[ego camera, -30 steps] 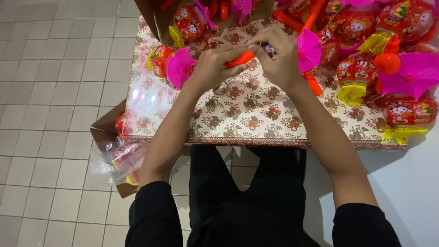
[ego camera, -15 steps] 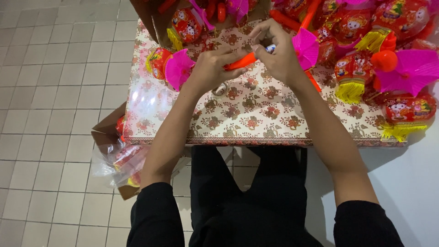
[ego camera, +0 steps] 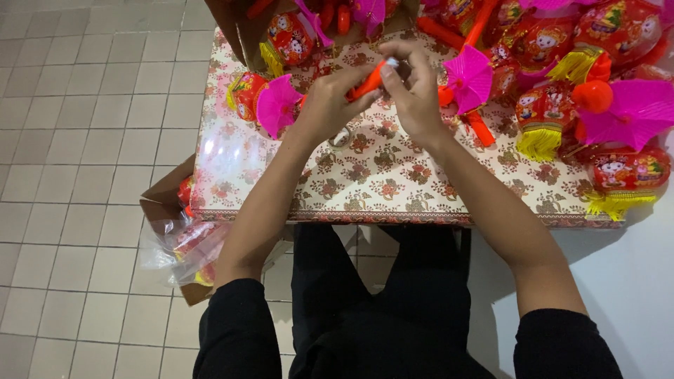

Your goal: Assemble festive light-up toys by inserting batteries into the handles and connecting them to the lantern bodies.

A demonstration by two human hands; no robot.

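Head view showed both hands raised over the table, meeting on an orange stick: the left hand was curled round its lower end, and the right hand pinched its small white tip between thumb and fingers. The stick sat above the patterned cloth, near a pink fan and a small ring lying just under the hands. As a judgement, the pinch on so small a tip looked easy to lose; a slip could have sent the tip down among the crowded red lanterns, where it would be hard to find. Too much twist might have bent or snapped the thin stick. An elbow swung wide could have knocked the second fan, or pushed goods off the edge toward the box on the floor
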